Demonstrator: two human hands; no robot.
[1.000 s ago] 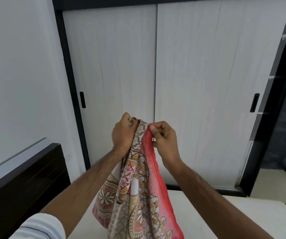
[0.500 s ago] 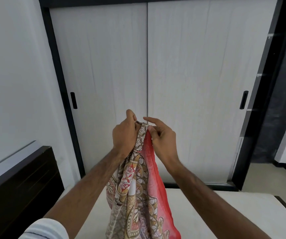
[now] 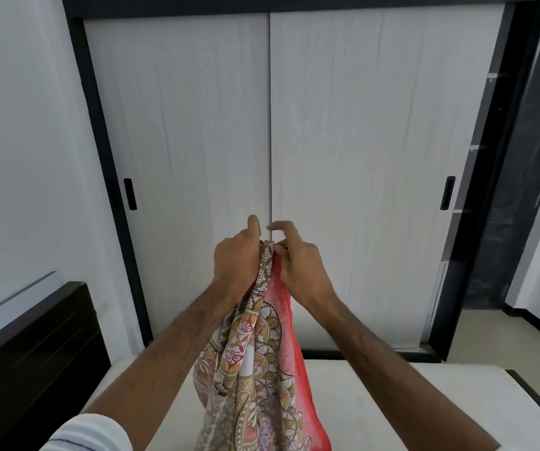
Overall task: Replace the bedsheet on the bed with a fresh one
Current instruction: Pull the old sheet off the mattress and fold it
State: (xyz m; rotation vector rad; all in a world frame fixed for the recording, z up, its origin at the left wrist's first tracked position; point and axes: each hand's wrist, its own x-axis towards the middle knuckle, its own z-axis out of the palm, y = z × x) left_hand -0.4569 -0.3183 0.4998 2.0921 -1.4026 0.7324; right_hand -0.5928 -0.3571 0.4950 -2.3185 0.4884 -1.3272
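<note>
A patterned red, brown and cream bedsheet hangs bunched from my two raised hands in the middle of the view. My left hand grips its gathered top edge in a fist, thumb pointing up. My right hand pinches the red edge right beside it, with the index finger lifted and blurred. The sheet's lower part drops out of the frame at the bottom. Below it lies the bare cream mattress of the bed.
A dark wooden headboard stands at the left against the white wall. Straight ahead is a wardrobe with two pale sliding doors in a black frame. A doorway opening and floor lie at the right.
Both hands have stayed together at the sheet's top edge. My right index finger has lifted off the cloth, and the view has shifted slightly to the right.
</note>
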